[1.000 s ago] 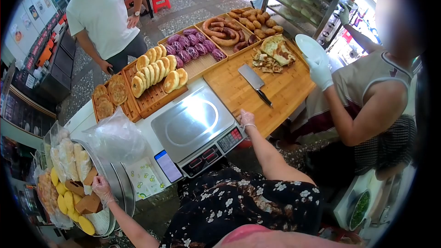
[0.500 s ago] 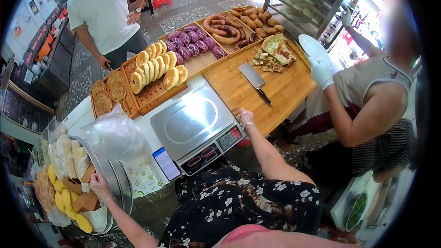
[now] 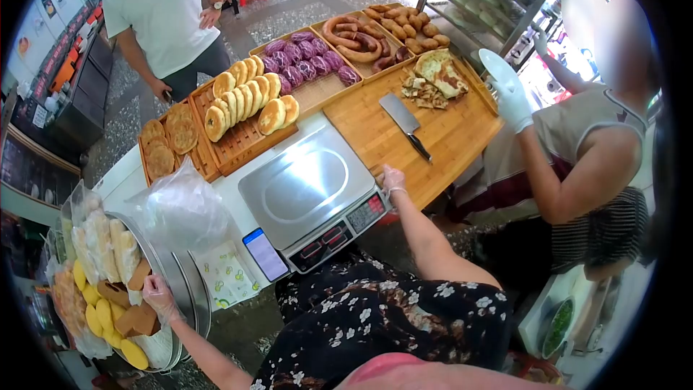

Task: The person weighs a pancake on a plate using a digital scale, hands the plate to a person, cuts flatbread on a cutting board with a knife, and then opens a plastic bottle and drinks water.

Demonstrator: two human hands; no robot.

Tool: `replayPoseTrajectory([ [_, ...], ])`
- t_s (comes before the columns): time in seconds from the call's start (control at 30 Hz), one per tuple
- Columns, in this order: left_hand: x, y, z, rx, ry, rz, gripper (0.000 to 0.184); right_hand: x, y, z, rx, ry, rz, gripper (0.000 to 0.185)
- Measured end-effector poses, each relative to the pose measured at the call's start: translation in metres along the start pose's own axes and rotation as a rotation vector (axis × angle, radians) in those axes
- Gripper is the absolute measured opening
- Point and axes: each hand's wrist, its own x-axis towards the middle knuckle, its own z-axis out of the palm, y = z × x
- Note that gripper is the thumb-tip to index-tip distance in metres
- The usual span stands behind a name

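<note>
My left hand (image 3: 160, 296), in a clear plastic glove, rests at the rim of the round metal steamer (image 3: 189, 282), beside brown cake pieces (image 3: 136, 319) and yellow buns (image 3: 101, 314). Its fingers are curled together; what they hold, if anything, is too small to tell. My right hand (image 3: 392, 180), also gloved, has its fingers closed at the near edge of the wooden board (image 3: 368, 126), by the corner of the scale (image 3: 299, 180). On the board lie a cleaver (image 3: 398, 117) and a flatbread (image 3: 440, 74), partly cut up.
Behind the scale stand trays of round cakes (image 3: 245, 97), purple rolls (image 3: 303, 61), sausages (image 3: 354, 40) and fried pieces (image 3: 408, 25). A phone (image 3: 265, 253) and plastic bags (image 3: 188, 209) lie nearer. At right, a co-worker (image 3: 577, 144) holds a plate (image 3: 498, 68); another person (image 3: 162, 22) stands opposite.
The view has shifted slightly. The co-worker's plate has tilted and moved a little to the right. Both my hands stay at nearly the same places.
</note>
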Motion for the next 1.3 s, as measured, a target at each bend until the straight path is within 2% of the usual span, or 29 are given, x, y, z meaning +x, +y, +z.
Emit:
replayPoseTrajectory([
  [0.07, -0.002, 0.006, -0.003, -0.027, 0.041, 0.079, 0.025, 0.016, 0.012, 0.000, -0.088, -0.019, -0.080, 0.048],
  [0.17, -0.002, 0.016, -0.007, -0.059, 0.001, -0.019, 0.024, 0.018, 0.013, 0.000, -0.016, 0.031, -0.008, 0.048],
  [0.3, -0.003, -0.002, -0.004, -0.083, -0.014, 0.013, 0.022, 0.008, 0.034, -0.004, -0.076, 0.165, -0.066, 0.045],
  [0.37, -0.003, 0.000, -0.006, -0.112, -0.071, -0.035, 0.021, -0.019, 0.034, -0.003, 0.150, 0.375, 0.031, 0.043],
  [0.5, -0.003, -0.001, -0.012, -0.156, -0.102, 0.024, 0.019, -0.058, 0.055, -0.015, 0.189, 0.544, 0.052, 0.048],
  [0.63, -0.006, -0.003, -0.015, -0.246, -0.156, 0.018, 0.019, -0.076, 0.067, 0.002, 0.387, 0.705, 0.123, 0.048],
  [0.7, -0.002, -0.012, -0.006, -0.234, -0.203, -0.024, 0.019, -0.050, 0.095, 0.012, 0.132, 0.662, 0.012, 0.044],
  [0.77, -0.001, -0.015, -0.006, -0.243, -0.210, 0.031, 0.021, -0.111, 0.024, 0.025, 0.363, 0.558, 0.042, 0.044],
  [0.83, 0.000, -0.021, -0.002, -0.215, -0.210, 0.047, 0.023, -0.109, 0.019, 0.035, 0.366, 0.455, 0.003, 0.043],
  [0.9, 0.003, -0.026, 0.003, -0.181, -0.198, 0.048, 0.024, -0.103, 0.015, 0.039, 0.326, 0.448, -0.012, 0.043],
  [0.97, 0.006, -0.030, 0.009, -0.222, -0.265, 0.048, 0.026, -0.096, 0.014, 0.037, 0.283, 0.425, -0.027, 0.044],
  [1.07, 0.012, -0.038, 0.023, -0.362, -0.252, 0.084, 0.026, -0.082, 0.020, 0.021, 0.223, 0.370, 0.023, 0.044],
  [1.17, 0.016, -0.046, 0.034, -0.427, -0.267, 0.066, 0.025, -0.075, 0.031, 0.003, 0.117, 0.378, -0.061, 0.042],
  [1.23, 0.018, -0.050, 0.036, -0.435, -0.256, 0.077, 0.024, -0.072, 0.041, -0.006, 0.495, 0.431, 0.130, 0.038],
  [1.3, 0.019, -0.052, 0.035, -0.369, -0.290, 0.103, 0.022, -0.064, 0.055, -0.016, 0.492, 0.412, 0.132, 0.035],
])
